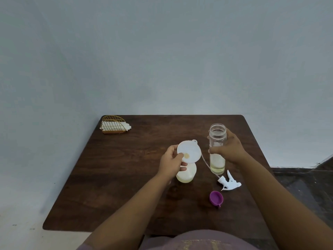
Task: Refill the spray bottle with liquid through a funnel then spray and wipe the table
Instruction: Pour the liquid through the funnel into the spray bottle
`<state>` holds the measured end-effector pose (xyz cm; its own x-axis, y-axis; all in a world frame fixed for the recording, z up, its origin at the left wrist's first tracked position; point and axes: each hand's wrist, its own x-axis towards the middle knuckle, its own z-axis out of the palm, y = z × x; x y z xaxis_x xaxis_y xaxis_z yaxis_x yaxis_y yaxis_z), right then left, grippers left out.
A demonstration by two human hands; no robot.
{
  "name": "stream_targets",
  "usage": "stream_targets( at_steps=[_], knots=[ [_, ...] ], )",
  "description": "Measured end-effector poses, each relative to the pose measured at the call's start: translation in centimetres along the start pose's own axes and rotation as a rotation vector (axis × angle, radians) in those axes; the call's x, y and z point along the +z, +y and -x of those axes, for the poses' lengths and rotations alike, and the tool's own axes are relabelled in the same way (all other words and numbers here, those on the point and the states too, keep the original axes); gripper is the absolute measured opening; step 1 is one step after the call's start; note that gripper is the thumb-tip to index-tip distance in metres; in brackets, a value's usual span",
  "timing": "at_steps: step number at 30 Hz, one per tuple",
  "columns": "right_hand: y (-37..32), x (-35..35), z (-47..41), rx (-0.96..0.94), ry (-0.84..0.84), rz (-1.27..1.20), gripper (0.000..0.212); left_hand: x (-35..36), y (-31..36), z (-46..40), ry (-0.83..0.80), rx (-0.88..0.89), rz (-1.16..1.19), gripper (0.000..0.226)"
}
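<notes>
A clear spray bottle (217, 141) stands uncapped on the dark wooden table (126, 177), with a little pale liquid at its bottom. My right hand (228, 148) grips its middle. My left hand (171, 163) pinches the rim of a white funnel (189, 151), held in the air with its wide mouth tilted toward me. Below the funnel stands a white bottle of yellowish liquid (186, 175), partly hidden by my hand. The white spray trigger head (229, 182) lies on the table with its thin tube running up-left. A purple cap (216, 197) lies near it.
A gold wire holder with white napkins (114, 126) sits at the table's far left corner. A pale wall rises behind the table. Dark floor shows to the right, light floor to the left.
</notes>
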<state>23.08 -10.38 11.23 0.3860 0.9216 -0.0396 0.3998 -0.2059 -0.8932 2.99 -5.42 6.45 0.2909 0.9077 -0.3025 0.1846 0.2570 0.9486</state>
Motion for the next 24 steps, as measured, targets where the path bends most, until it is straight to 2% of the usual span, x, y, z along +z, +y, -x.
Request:
stream_targets(
  at_steps=[6, 19, 24],
  knots=[
    [0.7, -0.2, 0.7, 0.058, 0.021, -0.163, 0.053, 0.1, 0.1, 0.2, -0.012, -0.001, -0.005, 0.027],
    [1.6, 0.9, 1.6, 0.05, 0.043, 0.025, 0.061, -0.3, 0.0, 0.3, -0.003, -0.013, -0.039, 0.025],
    [1.3, 1.4, 2.2, 0.079, 0.072, -0.037, 0.058, -0.9, -0.3, 0.2, -0.032, -0.014, -0.062, 0.031]
  ],
)
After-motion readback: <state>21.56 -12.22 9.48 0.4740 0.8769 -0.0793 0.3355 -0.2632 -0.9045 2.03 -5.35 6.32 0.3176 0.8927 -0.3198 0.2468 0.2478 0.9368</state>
